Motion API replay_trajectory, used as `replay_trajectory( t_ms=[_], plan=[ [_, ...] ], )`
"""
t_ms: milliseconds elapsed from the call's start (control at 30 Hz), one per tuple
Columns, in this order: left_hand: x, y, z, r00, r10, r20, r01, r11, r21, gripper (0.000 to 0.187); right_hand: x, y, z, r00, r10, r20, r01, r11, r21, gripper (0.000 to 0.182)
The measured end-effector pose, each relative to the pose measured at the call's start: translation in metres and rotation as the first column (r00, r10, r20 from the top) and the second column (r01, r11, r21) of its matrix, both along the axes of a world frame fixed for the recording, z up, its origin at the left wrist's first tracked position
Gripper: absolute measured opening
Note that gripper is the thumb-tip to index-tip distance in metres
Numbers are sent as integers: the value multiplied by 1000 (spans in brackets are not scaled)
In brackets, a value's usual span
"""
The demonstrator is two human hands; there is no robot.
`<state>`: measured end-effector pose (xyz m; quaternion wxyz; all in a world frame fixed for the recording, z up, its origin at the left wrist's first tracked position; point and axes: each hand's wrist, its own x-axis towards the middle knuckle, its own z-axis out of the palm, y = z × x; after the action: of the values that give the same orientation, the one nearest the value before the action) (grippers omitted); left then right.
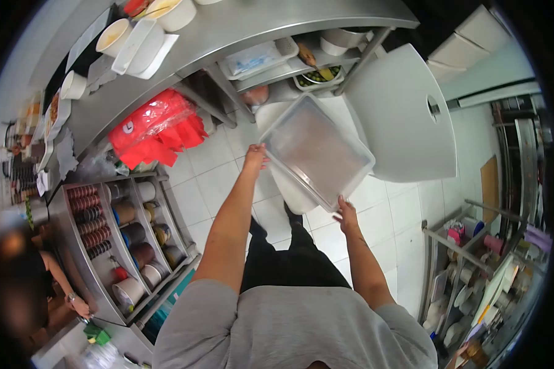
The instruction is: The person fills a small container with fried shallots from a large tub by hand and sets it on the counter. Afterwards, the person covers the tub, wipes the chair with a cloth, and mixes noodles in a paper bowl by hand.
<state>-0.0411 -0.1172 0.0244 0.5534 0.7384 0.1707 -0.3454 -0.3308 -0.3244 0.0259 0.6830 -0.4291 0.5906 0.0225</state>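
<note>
A rectangular, translucent plastic container (320,150) with a pale brownish look inside lies across the seat of a white plastic chair (406,117). My left hand (255,157) grips its left corner, with the fingers partly hidden at the rim. At the near right corner, my right hand (347,215) holds the edge, its thumb along the side and the other fingers lower down. The container slants in this view, its long side running between both hands.
A steel counter (258,27) with bowls and tubs runs along the far side. Red plastic packs (157,129) hang under it. A rack of cups (123,230) stands at left, near another person's arm (61,277). Metal shelving (461,258) with dishes stands at right.
</note>
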Motion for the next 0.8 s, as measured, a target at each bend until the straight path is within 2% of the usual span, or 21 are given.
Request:
replay_trajectory(
  t_ms=[100,133,233,267,333,367,400,433,467,500,533,600,633,667,700,733,767,800],
  plan=[
    [5,-10,-12,997,81,2,-81,996,24,33,1,5,-3,991,-21,131,0,988,156,47],
    [6,-10,-15,996,87,5,-87,996,33,31,0,7,-8,993,38,111,-49,995,90,37],
    [6,-12,-26,996,78,40,-80,995,58,24,-14,16,-14,989,68,130,-85,988,130,39],
    [3,-9,-30,996,72,44,-75,996,52,23,-19,18,-7,987,85,139,-107,982,158,44],
    [-6,1,-31,998,24,58,-27,998,63,22,-26,17,-2,989,145,20,-146,984,101,50],
    [-12,12,-29,954,-219,202,170,957,236,23,-31,12,0,984,173,-44,-169,983,71,53],
    [-14,25,-43,838,-460,294,316,848,425,25,-33,3,-6,997,79,4,-80,996,31,57],
    [-13,37,-49,667,-674,318,397,683,614,27,-35,-10,-18,999,-7,54,8,1000,-3,60],
    [-8,50,-22,611,-743,273,477,621,622,29,-34,-31,-27,988,-24,151,16,998,58,64],
    [-2,67,38,550,-804,224,550,551,628,32,-16,-38,-11,999,-39,22,38,998,56,70],
    [8,89,83,476,-862,173,619,469,630,35,-5,-46,-8,998,-15,-53,19,997,80,63],
    [58,154,114,468,-807,360,569,587,576,31,2,-57,-33,999,-47,-23,46,999,-23,57],
    [88,200,117,492,-689,533,404,722,561,19,3,-53,-34,996,-87,-11,85,993,-76,52],
    [107,233,178,753,-403,520,300,914,274,16,1,-48,-32,997,-78,5,79,996,-52,49],
    [123,259,213,529,-205,824,81,978,191,17,-2,-45,-28,997,-78,22,78,997,-27,45],
    [148,296,241,602,-327,728,-233,801,552,15,-5,-38,-24,995,-86,41,86,996,-2,43],
    [186,357,235,549,-283,786,-394,742,542,17,-11,-31,-22,994,-98,37,98,995,-6,41],
    [217,410,240,523,-433,734,-484,559,674,27,-19,-24,-19,992,-121,35,121,993,-11,40]
  ],
)
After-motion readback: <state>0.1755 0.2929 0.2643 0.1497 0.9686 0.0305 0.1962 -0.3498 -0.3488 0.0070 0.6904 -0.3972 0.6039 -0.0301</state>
